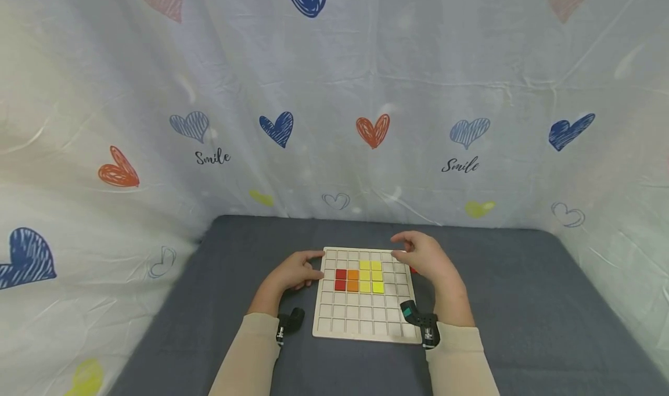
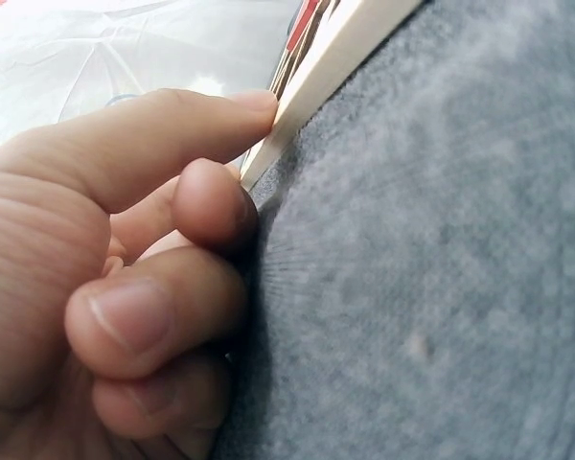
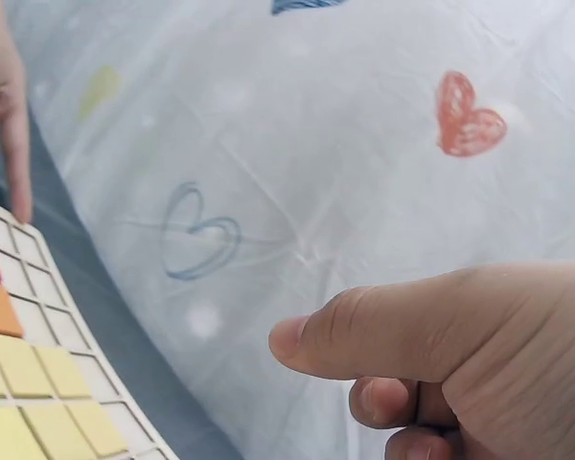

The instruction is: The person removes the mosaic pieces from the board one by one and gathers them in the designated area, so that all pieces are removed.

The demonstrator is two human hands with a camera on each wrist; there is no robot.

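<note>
A square wooden grid board lies on the dark grey table. Set in its cells are two red tiles, two orange tiles and several yellow tiles. My left hand touches the board's left edge with thumb and index finger; the left wrist view shows the thumb against its wooden side. Over the far right corner hovers my right hand, thumb and index finger apart and nothing seen between them. Just beyond the right edge, a small red piece shows, mostly hidden by that hand.
Grey cloth covers the table. A pale curtain printed with hearts hangs behind it and along both sides. Small black cameras are strapped to the left wrist and the right wrist.
</note>
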